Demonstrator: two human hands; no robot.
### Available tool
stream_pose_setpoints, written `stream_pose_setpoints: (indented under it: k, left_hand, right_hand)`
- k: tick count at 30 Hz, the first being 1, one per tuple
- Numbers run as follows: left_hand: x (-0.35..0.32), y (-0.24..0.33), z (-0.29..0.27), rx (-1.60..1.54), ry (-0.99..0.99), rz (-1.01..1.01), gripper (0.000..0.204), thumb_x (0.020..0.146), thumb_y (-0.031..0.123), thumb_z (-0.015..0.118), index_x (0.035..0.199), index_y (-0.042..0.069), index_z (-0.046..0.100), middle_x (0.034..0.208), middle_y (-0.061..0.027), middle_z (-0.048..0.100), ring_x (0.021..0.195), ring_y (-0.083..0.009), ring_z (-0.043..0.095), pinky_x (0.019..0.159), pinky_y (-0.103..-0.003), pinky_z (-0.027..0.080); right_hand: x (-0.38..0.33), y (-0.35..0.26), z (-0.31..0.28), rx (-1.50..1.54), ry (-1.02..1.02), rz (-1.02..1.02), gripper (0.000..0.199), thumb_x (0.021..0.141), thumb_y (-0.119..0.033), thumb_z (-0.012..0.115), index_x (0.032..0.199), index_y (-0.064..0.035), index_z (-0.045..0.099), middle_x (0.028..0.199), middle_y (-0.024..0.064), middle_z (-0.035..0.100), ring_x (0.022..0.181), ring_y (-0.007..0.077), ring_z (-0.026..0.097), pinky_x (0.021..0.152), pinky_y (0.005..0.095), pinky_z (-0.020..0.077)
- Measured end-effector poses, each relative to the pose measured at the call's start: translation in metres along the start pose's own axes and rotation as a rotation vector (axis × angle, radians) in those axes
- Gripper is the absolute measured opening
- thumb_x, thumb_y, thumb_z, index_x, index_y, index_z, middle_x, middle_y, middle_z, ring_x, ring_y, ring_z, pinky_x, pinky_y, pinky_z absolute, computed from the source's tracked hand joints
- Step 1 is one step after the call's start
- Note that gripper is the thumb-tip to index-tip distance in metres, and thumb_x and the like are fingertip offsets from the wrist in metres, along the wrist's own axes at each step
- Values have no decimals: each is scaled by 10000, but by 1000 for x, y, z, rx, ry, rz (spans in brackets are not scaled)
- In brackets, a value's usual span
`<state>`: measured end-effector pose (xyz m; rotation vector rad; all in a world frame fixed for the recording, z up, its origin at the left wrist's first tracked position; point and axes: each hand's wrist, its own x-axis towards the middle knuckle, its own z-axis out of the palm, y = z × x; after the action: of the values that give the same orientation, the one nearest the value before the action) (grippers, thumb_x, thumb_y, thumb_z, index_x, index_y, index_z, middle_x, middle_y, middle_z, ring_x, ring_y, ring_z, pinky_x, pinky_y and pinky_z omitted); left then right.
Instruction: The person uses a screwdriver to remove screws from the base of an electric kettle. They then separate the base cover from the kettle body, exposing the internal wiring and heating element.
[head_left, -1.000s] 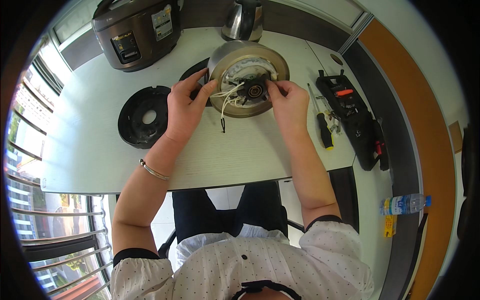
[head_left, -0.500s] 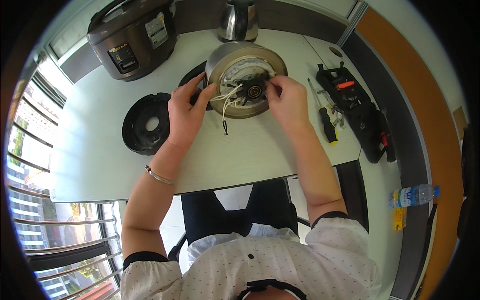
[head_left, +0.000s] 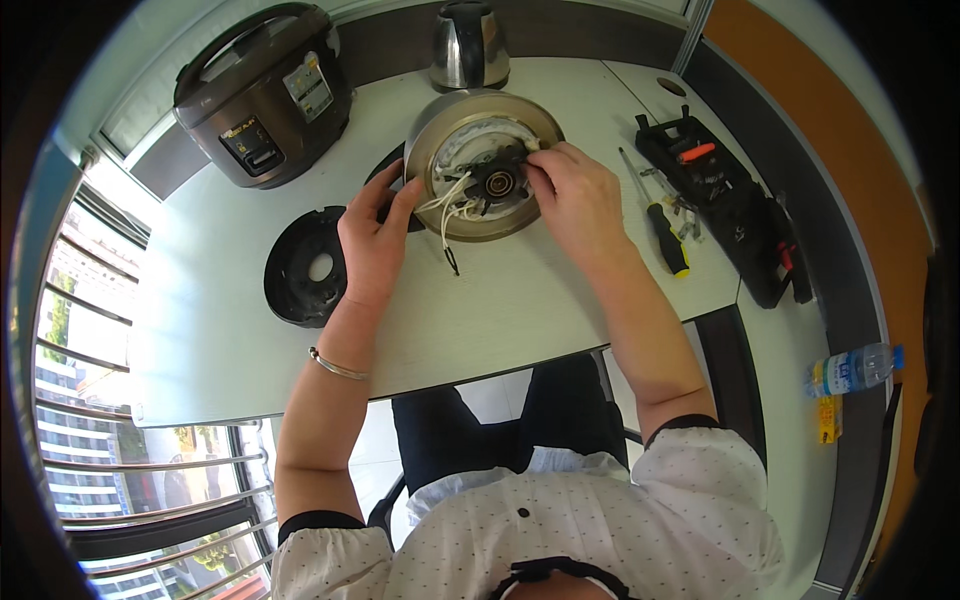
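Observation:
A stainless steel kettle [head_left: 425,140] lies on its side on the table, its opened underside facing me. A round black connector [head_left: 499,184] with metal rings sits in the middle, and white wires [head_left: 452,207] hang from it over the kettle's rim. My left hand [head_left: 372,242] grips the left edge, thumb in front and fingers partly hidden behind. At the connector's upper right edge, my right hand [head_left: 583,205] is closed in a pinch; its fingertips are partly hidden. A black round base cover [head_left: 290,280] lies left of my left hand.
On the right lie a screwdriver [head_left: 668,240], small loose parts [head_left: 685,215] and an open black tool case [head_left: 735,215]. A rice cooker [head_left: 265,110] stands at the back left, a second kettle [head_left: 452,50] at the back. A water bottle [head_left: 850,370] is far right.
The whole view has shifted slightly. My left hand keeps its hold on the kettle, and my right fingers have moved a little at the connector's upper right edge.

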<state>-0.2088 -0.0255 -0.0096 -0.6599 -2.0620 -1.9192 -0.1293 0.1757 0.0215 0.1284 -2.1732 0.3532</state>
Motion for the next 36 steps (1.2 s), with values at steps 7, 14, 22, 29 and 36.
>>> stream_pose_setpoints:
  k: [7, 14, 22, 29, 36]
  left_hand:
    - [-2, 6, 2, -34, 7, -20, 366, 852, 192, 664, 1151, -9, 600, 724, -5, 601, 660, -42, 487, 630, -180, 418]
    - [-2, 6, 0, -9, -11, -27, 355, 852, 176, 665, 1147, -10, 603, 713, 6, 585, 654, -35, 476, 627, -174, 415]
    - [-2, 8, 0, -3, -13, -16, 349, 853, 173, 664, 1145, -10, 604, 701, 5, 582, 647, -35, 472, 622, -177, 414]
    - [-1, 7, -1, 5, -35, 2, 356, 851, 178, 665, 1144, -13, 603, 693, 4, 576, 642, -39, 466, 610, -182, 407]
    - [-2, 8, -1, -23, -29, -33, 366, 850, 177, 666, 1151, -20, 596, 707, 9, 577, 649, -37, 462, 611, -178, 401]
  right_hand:
    - [-2, 0, 1, -38, 36, -26, 43, 747, -80, 661, 764, -50, 636, 746, 64, 583, 654, 255, 599, 557, 356, 486]
    - [-3, -1, 2, -45, 42, -28, 41, 749, -81, 658, 759, -49, 633, 751, 60, 587, 662, 246, 603, 560, 353, 489]
    - [-3, 1, 6, 27, 37, -68, 41, 743, -37, 628, 782, -24, 620, 762, 79, 584, 684, 255, 603, 586, 353, 496]
    - [-2, 4, 2, -57, -49, -146, 89, 709, -15, 629, 794, -35, 611, 787, 78, 587, 696, 251, 604, 583, 344, 493]
    - [-4, -4, 1, -141, 18, -88, 27, 744, -65, 633, 751, -64, 607, 740, 61, 566, 671, 227, 605, 550, 338, 491]
